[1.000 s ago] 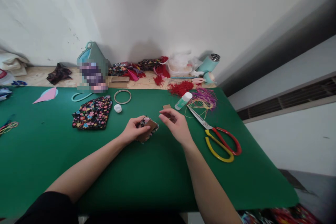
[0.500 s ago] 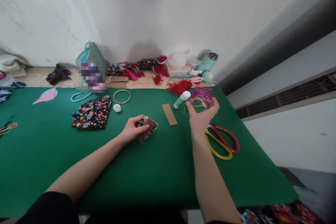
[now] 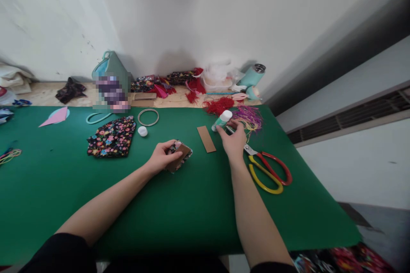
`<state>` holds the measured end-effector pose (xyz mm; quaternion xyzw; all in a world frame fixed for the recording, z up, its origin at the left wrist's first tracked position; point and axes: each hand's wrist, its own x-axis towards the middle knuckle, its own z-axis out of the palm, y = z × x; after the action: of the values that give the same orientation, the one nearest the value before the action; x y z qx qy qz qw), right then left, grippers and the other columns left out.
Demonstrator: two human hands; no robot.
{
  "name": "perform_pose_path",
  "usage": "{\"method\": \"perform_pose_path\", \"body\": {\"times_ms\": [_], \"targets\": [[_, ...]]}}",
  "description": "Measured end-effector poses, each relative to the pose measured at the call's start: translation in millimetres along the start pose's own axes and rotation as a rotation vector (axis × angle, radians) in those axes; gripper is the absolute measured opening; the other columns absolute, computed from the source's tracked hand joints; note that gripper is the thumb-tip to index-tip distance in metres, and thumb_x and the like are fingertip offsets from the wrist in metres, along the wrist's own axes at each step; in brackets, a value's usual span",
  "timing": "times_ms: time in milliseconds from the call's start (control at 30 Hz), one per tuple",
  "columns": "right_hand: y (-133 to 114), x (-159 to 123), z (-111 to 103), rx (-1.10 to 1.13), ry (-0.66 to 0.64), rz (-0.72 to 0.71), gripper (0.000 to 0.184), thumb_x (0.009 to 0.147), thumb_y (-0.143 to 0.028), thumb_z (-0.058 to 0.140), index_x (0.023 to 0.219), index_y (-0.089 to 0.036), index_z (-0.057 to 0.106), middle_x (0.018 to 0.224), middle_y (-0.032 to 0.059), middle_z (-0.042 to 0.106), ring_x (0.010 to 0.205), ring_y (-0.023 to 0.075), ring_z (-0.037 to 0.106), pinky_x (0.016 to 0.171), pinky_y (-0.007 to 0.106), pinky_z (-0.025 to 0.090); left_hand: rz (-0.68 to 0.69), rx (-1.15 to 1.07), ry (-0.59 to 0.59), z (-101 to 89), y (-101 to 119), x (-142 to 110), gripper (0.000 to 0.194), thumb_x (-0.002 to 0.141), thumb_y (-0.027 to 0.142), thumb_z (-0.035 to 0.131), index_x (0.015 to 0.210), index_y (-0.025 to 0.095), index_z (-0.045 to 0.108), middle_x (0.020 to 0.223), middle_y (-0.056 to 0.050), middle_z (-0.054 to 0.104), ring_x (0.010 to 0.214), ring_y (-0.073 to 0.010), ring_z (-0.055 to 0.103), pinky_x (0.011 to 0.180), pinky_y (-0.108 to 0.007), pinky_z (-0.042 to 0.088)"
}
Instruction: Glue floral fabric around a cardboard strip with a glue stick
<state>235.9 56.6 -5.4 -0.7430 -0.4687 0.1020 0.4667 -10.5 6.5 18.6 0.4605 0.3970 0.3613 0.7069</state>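
Observation:
My left hand (image 3: 164, 156) pinches a small folded piece of floral fabric (image 3: 186, 153) with a brown cardboard strip (image 3: 178, 158) lying on it, the thumb pressing on the card. Beside a white and green glue stick (image 3: 222, 120), my right hand (image 3: 233, 138) has its fingers curved and apart. Its thumb overlaps the lower part of the stick; whether it presses on it I cannot tell. Between the hands lies another cardboard strip (image 3: 206, 139). Scissors (image 3: 269, 170) with one yellow and one red handle rest by my right wrist, their blades partly hidden by the hand.
Folded black floral fabric (image 3: 112, 136), a white cap (image 3: 142, 131) and a grey ring (image 3: 148, 117) lie on the green table mat (image 3: 153, 217). Purple and yellow threads (image 3: 248, 117) sit behind my right hand. Along the wall stand a green pouch (image 3: 118, 68) and a flask (image 3: 252, 76).
My right hand has moved left and down from above the threads to the glue stick, uncovering the scissors' pivot. My left hand and the glue stick have stayed in place.

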Motion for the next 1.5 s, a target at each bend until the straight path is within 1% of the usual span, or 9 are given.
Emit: {"method": "perform_pose_path", "body": {"times_ms": [167,333,500,633,700,800,933,1133,1500], "targets": [[-2,0,4,-0.012,-0.051,-0.095,0.047,0.062,-0.048,0.067,0.095,-0.016,0.060,0.094,0.0117,0.067,0.088,0.0256,0.060,0.082,0.042,0.043,-0.006,0.018,0.008,-0.2,0,0,0.038,0.064,0.040,0.074,0.085,0.012,0.060,0.065,-0.001,0.058,0.049,-0.0102,0.054,0.044,-0.023,0.049],[-5,-1,8,-0.012,-0.114,-0.117,0.037,0.071,-0.042,0.059,0.094,-0.015,0.059,0.089,0.0113,0.066,0.085,0.0256,0.058,0.081,0.043,0.042,0.016,0.043,0.005,-1.0,-1,0,0.036,0.066,0.041,0.073,0.084,0.012,0.060,0.067,0.000,0.057,0.051,-0.0105,0.055,0.046,-0.023,0.049],[-15,-9,0,0.188,-0.154,-0.146,0.042,0.082,-0.045,0.050,0.108,-0.013,0.055,0.092,0.0091,0.061,0.077,0.0198,0.058,0.074,0.038,0.046,0.050,0.056,-0.003,-2.4,-3,1,0.033,0.068,0.040,0.071,0.084,0.012,0.063,0.073,-0.001,0.055,0.054,-0.0100,0.055,0.047,-0.022,0.049],[-33,-16,-16,0.365,-0.176,-0.173,0.039,0.074,-0.045,0.063,0.103,-0.018,0.062,0.096,0.0060,0.060,0.069,0.0153,0.059,0.066,0.033,0.050,0.080,0.080,0.008,-3.4,-3,2,0.032,0.069,0.039,0.071,0.085,0.012,0.066,0.077,-0.002,0.054,0.059,-0.0099,0.055,0.050,-0.021,0.049],[-41,-19,-24,0.440,-0.174,-0.143,0.037,0.069,-0.043,0.070,0.098,-0.020,0.063,0.088,0.0033,0.062,0.070,0.0161,0.060,0.066,0.032,0.050,0.072,0.084,0.010,-3.3,-2,2,0.033,0.069,0.040,0.071,0.086,0.011,0.066,0.078,-0.003,0.054,0.061,-0.0108,0.055,0.051,-0.021,0.050],[-50,-24,-29,0.609,-0.181,-0.117,0.052,0.063,-0.038,0.076,0.108,-0.024,0.057,0.087,0.0014,0.064,0.077,0.0177,0.062,0.071,0.034,0.052,0.050,0.079,0.006,-2.8,-2,2,0.034,0.069,0.040,0.071,0.087,0.012,0.066,0.076,-0.003,0.056,0.060,-0.0108,0.054,0.050,-0.021,0.049],[-57,-33,-30,0.723,-0.250,-0.099,0.047,0.069,-0.043,0.070,0.111,-0.024,0.058,0.098,0.0057,0.065,0.088,0.0210,0.063,0.078,0.038,0.052,0.047,0.080,0.010,-2.4,-1,1,0.034,0.068,0.041,0.071,0.086,0.012,0.065,0.078,-0.003,0.056,0.059,-0.0106,0.054,0.049,-0.021,0.049],[-67,-46,-30,0.766,-0.491,-0.077,0.051,0.074,-0.040,0.068,0.122,-0.026,0.055,0.106,0.0067,0.067,0.097,0.0227,0.062,0.075,0.037,0.056,0.023,0.048,-0.006,-1.5,-1,1,0.034,0.069,0.040,0.071,0.088,0.012,0.064,0.077,-0.002,0.057,0.055,-0.0102,0.055,0.047,-0.022,0.048],[-69,-49,-33,0.724,-0.618,-0.130,0.053,0.077,-0.035,0.066,0.126,-0.025,0.052,0.109,0.0050,0.068,0.102,0.0215,0.063,0.084,0.038,0.054,0.021,0.019,0.015,-0.1,2,1,0.030,0.066,0.037,0.072,0.082,0.013,0.064,0.073,0.000,0.053,0.059,-0.0106,0.053,0.051,-0.021,0.046]]}}
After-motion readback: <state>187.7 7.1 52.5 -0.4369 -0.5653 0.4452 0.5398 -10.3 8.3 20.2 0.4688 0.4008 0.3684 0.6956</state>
